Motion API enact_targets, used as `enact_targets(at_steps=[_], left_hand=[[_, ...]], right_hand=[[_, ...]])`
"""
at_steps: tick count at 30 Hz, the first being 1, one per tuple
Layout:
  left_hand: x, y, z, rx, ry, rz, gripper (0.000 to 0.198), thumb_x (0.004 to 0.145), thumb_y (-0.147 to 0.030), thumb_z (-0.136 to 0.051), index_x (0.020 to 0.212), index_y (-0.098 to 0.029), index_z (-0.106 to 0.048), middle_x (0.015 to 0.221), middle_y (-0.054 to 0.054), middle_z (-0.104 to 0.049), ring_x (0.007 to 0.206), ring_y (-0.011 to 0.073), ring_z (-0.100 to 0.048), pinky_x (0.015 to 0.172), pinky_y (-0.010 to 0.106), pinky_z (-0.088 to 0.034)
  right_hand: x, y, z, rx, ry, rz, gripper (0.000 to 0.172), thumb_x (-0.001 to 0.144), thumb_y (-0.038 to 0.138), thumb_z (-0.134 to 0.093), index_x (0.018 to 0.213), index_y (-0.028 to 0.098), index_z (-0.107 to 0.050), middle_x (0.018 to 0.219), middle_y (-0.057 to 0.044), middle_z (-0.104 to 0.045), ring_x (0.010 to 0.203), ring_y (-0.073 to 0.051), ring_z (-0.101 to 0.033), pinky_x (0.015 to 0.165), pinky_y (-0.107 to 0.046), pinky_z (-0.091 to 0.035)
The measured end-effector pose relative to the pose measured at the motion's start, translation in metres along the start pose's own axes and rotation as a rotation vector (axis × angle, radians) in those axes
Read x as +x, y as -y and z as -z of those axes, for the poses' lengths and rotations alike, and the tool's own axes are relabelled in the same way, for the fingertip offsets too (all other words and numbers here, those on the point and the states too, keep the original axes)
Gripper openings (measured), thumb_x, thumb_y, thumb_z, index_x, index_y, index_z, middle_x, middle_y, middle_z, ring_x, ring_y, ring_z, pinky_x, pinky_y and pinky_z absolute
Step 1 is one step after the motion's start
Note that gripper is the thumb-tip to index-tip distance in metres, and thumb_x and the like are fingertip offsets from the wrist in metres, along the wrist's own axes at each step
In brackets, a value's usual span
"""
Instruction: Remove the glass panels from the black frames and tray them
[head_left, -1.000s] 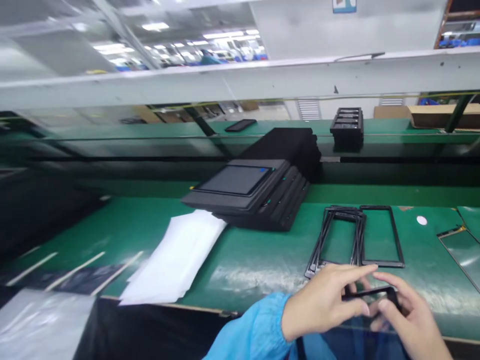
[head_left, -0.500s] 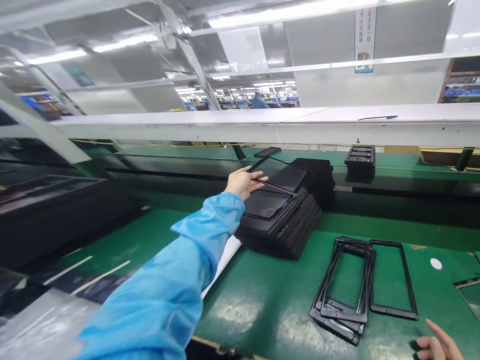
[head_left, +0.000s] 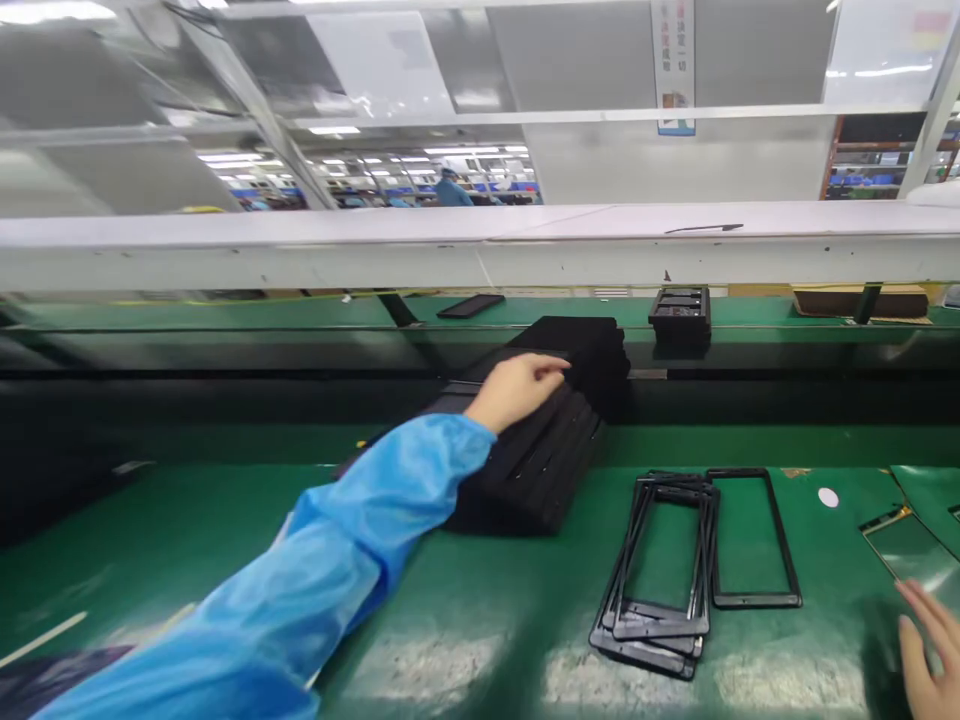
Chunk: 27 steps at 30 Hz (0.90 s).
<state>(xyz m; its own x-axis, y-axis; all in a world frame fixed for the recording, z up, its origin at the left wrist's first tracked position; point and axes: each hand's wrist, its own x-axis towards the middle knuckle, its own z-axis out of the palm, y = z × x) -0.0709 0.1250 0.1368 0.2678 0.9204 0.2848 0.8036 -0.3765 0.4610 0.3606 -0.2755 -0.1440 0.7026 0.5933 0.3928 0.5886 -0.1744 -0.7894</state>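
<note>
In the head view my left hand (head_left: 519, 388), in a blue sleeve, is over a stack of black trays (head_left: 517, 475). Its fingers are curled and pressed together at the upper tray's edge; whatever they may pinch is hidden. At the lower right, my right hand (head_left: 934, 645) has its fingers apart and nothing visible in them. One fingertip is by the corner of a thin, clear rectangular panel (head_left: 919, 545) on the green bench. Between the hands lie several overlapping black rectangular frames (head_left: 660, 632) and a single black frame (head_left: 757, 600) beside them.
Behind the tray stack is another black stack (head_left: 585, 340). A white shelf (head_left: 480, 262) crosses above the green bench (head_left: 465, 620). Farther back sit a small stack of black trays (head_left: 680, 318), a flat black tray (head_left: 471, 306) and a brown box (head_left: 859, 302). A person (head_left: 452, 190) is far off.
The view has swung to the right. My left hand has lowered to the tray stack's right side; the thin black frame it held up no longer shows. My right hand has come up to the clear panel.
</note>
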Motion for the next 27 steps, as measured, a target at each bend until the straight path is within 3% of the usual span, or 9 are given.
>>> enact_targets(at_steps=[2, 4, 6, 9, 13, 15, 20, 24, 27], left_hand=[[-0.024, -0.019, -0.043, 0.001, 0.178, -0.049, 0.024, 0.087, -0.025, -0.073, 0.107, -0.022, -0.086, 0.113, 0.006, -0.085, 0.114, 0.0307, -0.076, 0.108, 0.035, -0.051], [-0.048, -0.034, -0.084, -0.005, 0.320, -0.055, 0.022, 0.078, -0.024, -0.078, 0.098, -0.024, -0.087, 0.100, 0.005, -0.086, 0.104, 0.0303, -0.079, 0.100, 0.034, -0.055], [-0.065, -0.042, -0.117, -0.016, 0.398, -0.018, 0.027, 0.072, -0.021, -0.081, 0.098, -0.021, -0.087, 0.090, 0.008, -0.085, 0.095, 0.0302, -0.079, 0.094, 0.036, -0.057], [-0.075, -0.039, -0.144, -0.087, 0.464, 0.068, 0.040, 0.070, -0.023, -0.082, 0.110, -0.016, -0.084, 0.078, 0.006, -0.081, 0.077, 0.0240, -0.076, 0.084, 0.035, -0.059], [-0.079, -0.029, -0.150, -0.317, 0.492, 0.190, 0.063, 0.073, -0.036, -0.080, 0.130, -0.011, -0.076, 0.070, 0.001, -0.073, 0.062, 0.0196, -0.070, 0.065, 0.030, -0.059], [-0.084, -0.028, -0.144, -0.468, 0.476, 0.230, 0.070, 0.077, -0.043, -0.078, 0.138, -0.010, -0.070, 0.079, 0.004, -0.075, 0.070, 0.0212, -0.072, 0.065, 0.031, -0.061], [-0.115, -0.049, -0.117, -0.844, 0.383, 0.308, 0.063, 0.077, -0.045, -0.085, 0.134, -0.021, -0.074, 0.098, 0.005, -0.074, 0.080, 0.0170, -0.072, 0.066, 0.025, -0.062], [-0.159, -0.083, -0.108, -1.154, 0.387, 0.362, 0.055, 0.067, -0.034, -0.097, 0.120, -0.024, -0.083, 0.091, 0.002, -0.072, 0.073, 0.0153, -0.070, 0.057, 0.021, -0.060], [-0.192, -0.108, -0.116, -1.262, 0.426, 0.348, 0.051, 0.069, -0.032, -0.096, 0.118, -0.024, -0.085, 0.085, 0.001, -0.071, 0.068, 0.0144, -0.069, 0.055, 0.021, -0.058]], right_hand=[[0.017, -0.028, 0.009, -0.266, 0.000, 0.078, 0.069, 0.092, 0.071, -0.051, 0.122, 0.016, -0.080, 0.147, -0.024, -0.067, 0.145, -0.055, -0.051, 0.115, -0.076, -0.042], [0.018, -0.045, 0.012, -0.423, 0.077, 0.114, 0.073, 0.099, 0.064, -0.036, 0.129, 0.011, -0.077, 0.147, -0.026, -0.066, 0.146, -0.054, -0.051, 0.112, -0.080, -0.042], [0.003, -0.053, 0.019, -0.496, 0.166, 0.161, 0.070, 0.103, 0.056, -0.031, 0.137, 0.011, -0.073, 0.149, -0.025, -0.066, 0.143, -0.051, -0.056, 0.110, -0.077, -0.046], [-0.033, -0.050, 0.043, -0.539, 0.270, 0.313, 0.062, 0.103, 0.058, -0.046, 0.144, 0.017, -0.069, 0.153, -0.018, -0.065, 0.140, -0.047, -0.061, 0.108, -0.068, -0.054], [-0.068, -0.023, 0.084, -0.480, 0.369, 0.477, 0.046, 0.100, 0.049, -0.065, 0.139, 0.027, -0.074, 0.143, -0.009, -0.074, 0.128, -0.040, -0.073, 0.105, -0.056, -0.062], [-0.074, 0.000, 0.097, -0.434, 0.327, 0.401, 0.034, 0.105, 0.039, -0.058, 0.132, 0.031, -0.078, 0.136, -0.005, -0.078, 0.121, -0.034, -0.077, 0.108, -0.052, -0.061], [-0.069, 0.054, 0.111, -0.328, 0.081, 0.127, 0.039, 0.110, 0.035, -0.046, 0.116, 0.033, -0.085, 0.129, -0.003, -0.081, 0.116, -0.029, -0.079, 0.112, -0.049, -0.057], [-0.055, 0.080, 0.117, -0.175, -0.209, -0.006, 0.024, 0.097, 0.046, -0.073, 0.103, 0.025, -0.083, 0.105, -0.012, -0.084, 0.089, -0.030, -0.081, 0.093, -0.045, -0.063], [-0.053, 0.097, 0.099, 0.218, -0.149, -0.255, 0.045, 0.091, 0.052, -0.081, 0.121, 0.019, -0.076, 0.091, -0.008, -0.079, 0.066, -0.022, -0.074, 0.064, -0.035, -0.064]])
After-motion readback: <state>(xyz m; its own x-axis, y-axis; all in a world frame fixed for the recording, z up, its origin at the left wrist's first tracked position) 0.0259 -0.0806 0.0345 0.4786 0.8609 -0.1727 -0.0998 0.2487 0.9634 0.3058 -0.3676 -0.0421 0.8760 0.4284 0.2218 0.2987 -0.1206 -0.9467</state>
